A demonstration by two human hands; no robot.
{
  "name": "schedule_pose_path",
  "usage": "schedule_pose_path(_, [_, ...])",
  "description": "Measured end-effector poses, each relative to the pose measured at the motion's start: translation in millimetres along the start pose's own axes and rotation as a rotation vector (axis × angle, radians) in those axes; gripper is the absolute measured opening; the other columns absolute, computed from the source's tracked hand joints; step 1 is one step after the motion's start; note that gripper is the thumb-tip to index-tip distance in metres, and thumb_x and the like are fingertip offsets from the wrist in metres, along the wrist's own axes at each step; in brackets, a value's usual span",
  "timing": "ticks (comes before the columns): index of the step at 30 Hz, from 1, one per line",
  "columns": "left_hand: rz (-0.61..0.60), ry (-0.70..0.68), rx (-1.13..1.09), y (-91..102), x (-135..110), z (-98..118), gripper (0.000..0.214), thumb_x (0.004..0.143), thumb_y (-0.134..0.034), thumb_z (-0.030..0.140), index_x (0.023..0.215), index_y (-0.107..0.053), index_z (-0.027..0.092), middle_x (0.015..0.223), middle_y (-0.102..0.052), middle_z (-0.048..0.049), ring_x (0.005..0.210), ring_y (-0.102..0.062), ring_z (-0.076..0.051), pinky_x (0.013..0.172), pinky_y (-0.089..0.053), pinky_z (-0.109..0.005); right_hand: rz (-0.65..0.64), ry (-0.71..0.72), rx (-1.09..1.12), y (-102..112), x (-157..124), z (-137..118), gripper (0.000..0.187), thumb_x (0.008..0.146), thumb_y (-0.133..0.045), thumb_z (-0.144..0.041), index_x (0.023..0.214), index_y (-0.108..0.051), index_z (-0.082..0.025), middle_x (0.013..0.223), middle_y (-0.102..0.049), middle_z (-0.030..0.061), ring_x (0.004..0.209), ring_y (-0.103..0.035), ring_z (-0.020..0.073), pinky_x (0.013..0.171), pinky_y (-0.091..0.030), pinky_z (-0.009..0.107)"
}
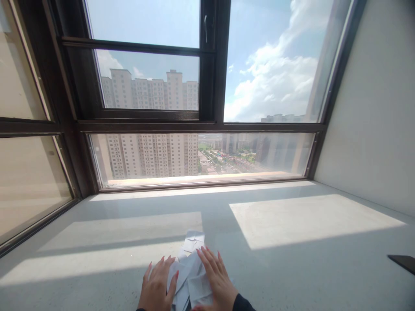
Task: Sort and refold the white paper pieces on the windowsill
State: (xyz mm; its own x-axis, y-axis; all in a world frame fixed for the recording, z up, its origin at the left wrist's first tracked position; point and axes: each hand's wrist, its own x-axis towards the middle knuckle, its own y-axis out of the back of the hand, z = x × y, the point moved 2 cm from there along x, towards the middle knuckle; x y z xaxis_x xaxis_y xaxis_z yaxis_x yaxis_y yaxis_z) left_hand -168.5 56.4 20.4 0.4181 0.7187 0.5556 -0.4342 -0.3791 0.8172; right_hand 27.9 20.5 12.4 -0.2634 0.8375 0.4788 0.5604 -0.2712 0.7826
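Note:
A folded white paper piece (189, 272), made of several creased, overlapping layers, lies on the pale window sill at the bottom centre. Along its left side rests my left hand (157, 283), fingers apart and touching the paper. My right hand (217, 274) lies over the right edge with its fingers stretched out flat on the layers. The near end of the paper is partly hidden by the hands and cut off by the frame's lower edge.
The wide white sill (292, 272) carries bright patches of sunlight. A dark flat object (403, 262) pokes in at the far right. Brown window frames (155, 127) stand behind and to the left, and a white wall (376, 112) bounds the right.

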Motion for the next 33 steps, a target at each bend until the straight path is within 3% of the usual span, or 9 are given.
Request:
schedule_pose_path(3, [-0.124, 0.067, 0.025, -11.5, -4.6, 0.2, 0.040, 0.078, -0.037, 0.035, 0.116, -0.045, 0.022, 0.114, -0.053, -0.0080, 0.105, -0.047, -0.025, 0.091, -0.025, -0.054, -0.144, -0.048, -0.008, -11.9, -4.2, 9.1, 0.102, 0.044, -0.063, -0.058, 0.129, -0.022, -0.020, 0.131, -0.030, 0.0142, 0.119, -0.025, 0.0357, 0.095, -0.018, 0.052])
schedule_pose_path(6, [-0.215, 0.078, -0.025, -9.3, -3.6, 7.7, 0.043, 0.080, -0.034, 0.034, 0.121, -0.037, 0.022, 0.119, -0.048, -0.0077, 0.110, -0.042, -0.024, 0.093, -0.018, -0.056, -0.141, -0.139, 0.057, -9.0, -3.6, 2.4, 0.103, 0.041, -0.067, -0.055, 0.127, -0.027, -0.015, 0.126, -0.037, 0.0177, 0.115, -0.032, 0.0351, 0.094, -0.023, 0.049])
schedule_pose_path(10, [-0.206, 0.070, -0.055, 3.4, 3.6, 13.1, 0.042, 0.081, -0.033, 0.031, 0.122, -0.034, 0.025, 0.119, -0.048, -0.0040, 0.114, -0.037, -0.021, 0.095, -0.017, -0.053, -0.015, -0.129, 0.293, 6.8, 3.3, -15.6, 0.088, 0.050, -0.068, -0.042, 0.125, -0.029, -0.017, 0.112, -0.050, 0.0112, 0.101, -0.048, 0.0252, 0.088, -0.038, 0.038])
schedule_pose_path(16, [-0.124, 0.147, -0.019, 23.0, 12.1, 16.9, 0.038, 0.081, -0.030, 0.027, 0.117, -0.042, 0.021, 0.115, -0.052, -0.0058, 0.113, -0.037, -0.022, 0.095, -0.021, -0.050, 0.336, -0.218, 0.336, 31.6, 12.0, -1.3, 0.047, 0.075, -0.047, -0.031, 0.118, -0.035, -0.019, 0.115, -0.046, 0.0111, 0.106, -0.043, 0.0218, 0.088, -0.038, 0.039])
schedule_pose_path(20, [-0.219, 0.001, -0.099, 26.0, 14.5, 55.8, 0.037, 0.080, -0.032, 0.032, 0.115, -0.045, 0.023, 0.124, -0.044, -0.0048, 0.117, -0.031, -0.024, 0.093, -0.026, -0.047, 0.437, -0.389, 0.374, 39.3, 12.2, 21.6, 0.038, 0.075, -0.043, -0.030, 0.112, -0.039, -0.018, 0.105, -0.050, 0.0107, 0.096, -0.050, 0.0205, 0.078, -0.044, 0.036])
schedule_pose_path(23, [-0.312, -0.131, -0.161, 16.4, 17.6, 90.8, 0.048, 0.075, -0.037, 0.048, 0.118, -0.041, 0.026, 0.130, -0.034, -0.0035, 0.120, -0.022, -0.031, 0.094, -0.016, -0.055, 0.438, -0.468, 0.415, 36.3, 10.4, 30.0, 0.035, 0.073, -0.040, -0.023, 0.108, -0.040, -0.018, 0.095, -0.053, 0.0084, 0.092, -0.052, 0.0195, 0.072, -0.046, 0.034])
schedule_pose_path(26, [-0.396, -0.211, -0.200, 2.8, 27.2, 108.0, 0.062, 0.071, -0.037, 0.057, 0.125, -0.030, 0.027, 0.133, -0.030, -0.0038, 0.121, -0.016, -0.034, 0.092, -0.005, -0.062, 0.437, -0.450, 0.411, 30.5, 8.6, 30.3, 0.043, 0.064, -0.036, -0.011, 0.107, -0.038, -0.018, 0.093, -0.052, 0.0063, 0.092, -0.051, 0.0178, 0.074, -0.045, 0.034])
schedule_pose_path(31, [-0.428, -0.094, -0.119, -9.0, 40.5, 88.5, 0.057, 0.073, -0.032, 0.057, 0.121, -0.036, 0.028, 0.130, -0.035, -0.0057, 0.119, -0.021, -0.035, 0.089, -0.006, -0.064, 0.363, -0.378, 0.345, 24.4, 7.1, 32.7, 0.056, 0.054, -0.034, -0.006, 0.109, -0.036, -0.017, 0.098, -0.052, 0.0065, 0.097, -0.049, 0.0182, 0.081, -0.041, 0.036])
schedule_pose_path(33, [-0.422, -0.129, -0.109, -9.2, 36.6, 73.9, 0.054, 0.075, -0.030, 0.055, 0.121, -0.036, 0.029, 0.129, -0.037, -0.0043, 0.118, -0.025, -0.032, 0.091, -0.011, -0.061, 0.326, -0.362, 0.317, 22.5, 7.3, 35.0, 0.057, 0.053, -0.034, -0.006, 0.108, -0.039, -0.018, 0.098, -0.052, 0.0063, 0.097, -0.049, 0.0191, 0.082, -0.041, 0.036])
